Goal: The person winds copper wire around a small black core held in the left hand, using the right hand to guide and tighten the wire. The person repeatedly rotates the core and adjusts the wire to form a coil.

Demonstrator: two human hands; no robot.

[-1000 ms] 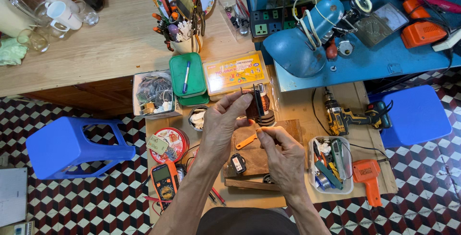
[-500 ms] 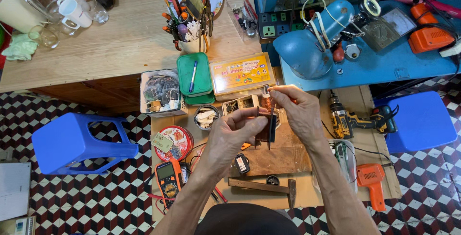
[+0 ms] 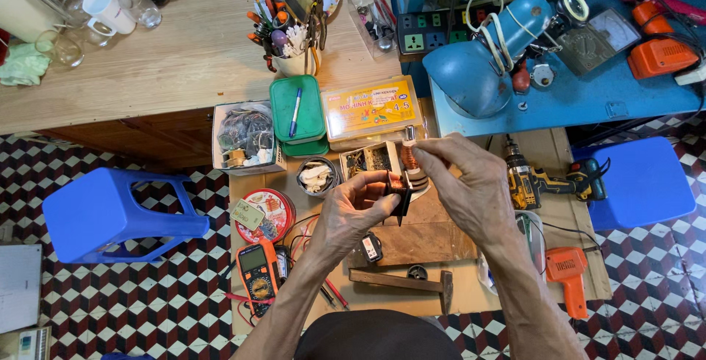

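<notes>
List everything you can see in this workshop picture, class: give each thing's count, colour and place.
motor part with copper windings: 1, black and copper, held over the low board
hammer: 1, wooden handle, near edge of board
multimeter: 1, orange and black, board's left corner
round tin: 1, red, left of hands
green box: 1, with blue pen on top, board's far side
flat box: 1, yellow-orange, beside green box
cordless drill: 1, yellow and black, right
orange power tool: 1, right edge
stools: 2, blue, either side
lamp: 1, blue, blue table
left hand: grips the part
right hand: pinches its top
</notes>
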